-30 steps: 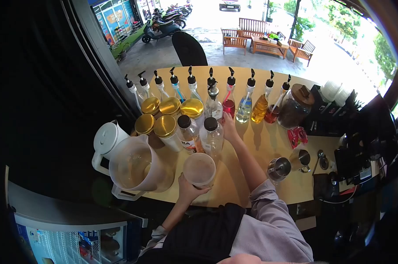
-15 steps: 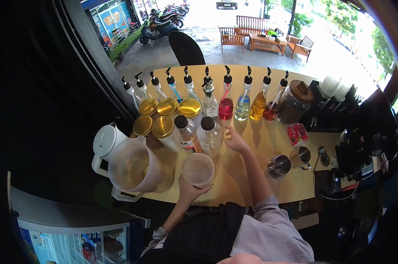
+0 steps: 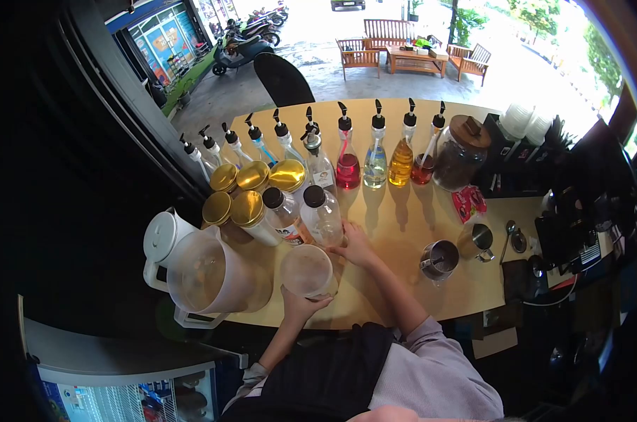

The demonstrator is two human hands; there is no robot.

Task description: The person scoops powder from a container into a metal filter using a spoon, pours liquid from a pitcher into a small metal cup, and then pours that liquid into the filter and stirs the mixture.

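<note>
My left hand is wrapped round the lower side of a translucent round tub near the front edge of the counter. Just right of and beyond the tub, my right hand lies against the lower side of a clear bottle with a dark cap, its fingers partly spread along the bottle. Whether they grip it cannot be made out. A second dark-capped bottle with an orange label stands beside it on the left.
Gold-lidded jars and a large pitcher stand left. Pump bottles, one with red syrup, line the back of the counter. Metal jugs and a wooden-lidded jar are on the right.
My right hand has come down and closer, from open beside the clear bottle to touching its lower side. The view has shifted slightly; my left hand keeps the tub.
</note>
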